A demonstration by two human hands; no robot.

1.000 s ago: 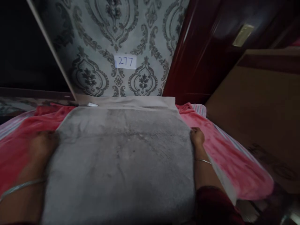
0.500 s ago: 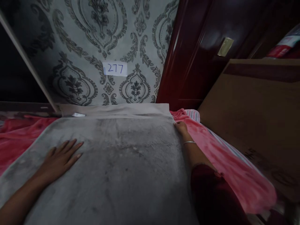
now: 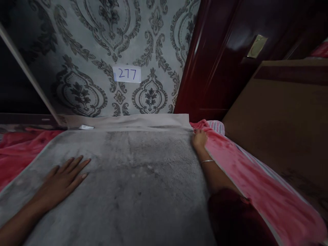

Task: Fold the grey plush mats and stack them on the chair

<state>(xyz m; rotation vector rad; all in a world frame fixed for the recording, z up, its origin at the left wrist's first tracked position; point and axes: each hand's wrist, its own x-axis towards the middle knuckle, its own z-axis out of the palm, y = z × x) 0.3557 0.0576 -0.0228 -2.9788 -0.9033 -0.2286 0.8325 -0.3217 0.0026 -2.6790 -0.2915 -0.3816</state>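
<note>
The grey blanket (image 3: 133, 181) is plush, dull and faintly mottled, spread flat over a red blanket (image 3: 246, 184) on the bed, its far edge turned back in a paler strip at 12 o'clock. The left hand (image 3: 63, 179) lies on it at 9 o'clock, grip open with fingers spread flat, while the right hand (image 3: 200, 139) at 2 o'clock pinches its far right corner. Beyond stands patterned wallpaper (image 3: 102, 51) with a tag (image 3: 127, 74) reading 277, a dark red door (image 3: 225, 51) at 1 o'clock and a brown board (image 3: 282, 119) at 3.
</note>
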